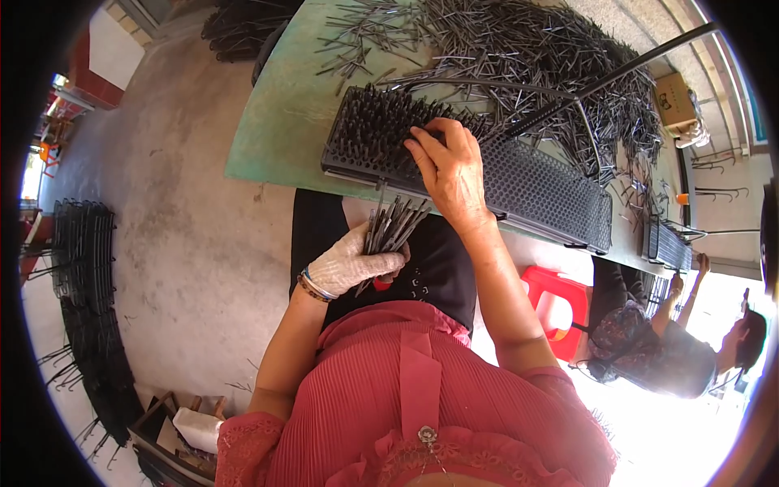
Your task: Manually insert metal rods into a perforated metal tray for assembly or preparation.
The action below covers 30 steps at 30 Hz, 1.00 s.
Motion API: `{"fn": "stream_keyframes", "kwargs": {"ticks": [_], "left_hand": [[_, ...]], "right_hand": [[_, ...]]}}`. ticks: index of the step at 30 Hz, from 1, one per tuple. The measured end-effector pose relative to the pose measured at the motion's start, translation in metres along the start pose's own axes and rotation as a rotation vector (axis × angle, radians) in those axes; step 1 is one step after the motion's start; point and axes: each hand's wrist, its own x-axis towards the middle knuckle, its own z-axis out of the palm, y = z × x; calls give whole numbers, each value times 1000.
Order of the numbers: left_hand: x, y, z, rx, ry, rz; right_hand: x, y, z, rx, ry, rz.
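By the black tray (556, 193), left hand (350, 265) clasps rods (395, 223); right hand (456, 173) half-curls, its hold unclear

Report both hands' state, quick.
Left hand: closed around a bundle of dark rods.
Right hand: over the black holed tray; whether it grips anything cannot be told.

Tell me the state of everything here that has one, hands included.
Gloved left hand: closed around a rod bundle
Rod bundle: gripped, ends fanning out
Bare right hand: fingers bent at the tray; grip unclear
Perforated black tray: partly filled, upright rods at left, unfilled holes at right
Loose rods: heaped untidily on the table
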Motion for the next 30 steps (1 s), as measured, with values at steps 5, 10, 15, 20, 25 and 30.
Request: {"fn": "stream_keyframes", "kwargs": {"ticks": [5,10,15,20,25,30], "left_hand": [[4,-3,2,54,-29,-6],[0,7,10,96,-97,-56],[5,10,21,125,-138,-47],[9,6,28,142,-105,-109],[12,-13,30,-99,35,-101],[11,-17,32,-170,145,-53]], "right_hand": [[-5,7,-2,123,101,48],[-14,-7,-46,691,-440,587],[-24,-6,-60,1118,-706,676],[-33,-7,-67,1026,-377,769],[-26,8,-55,722,-8,620],[-20,18,-32,279,-2,312]]}}
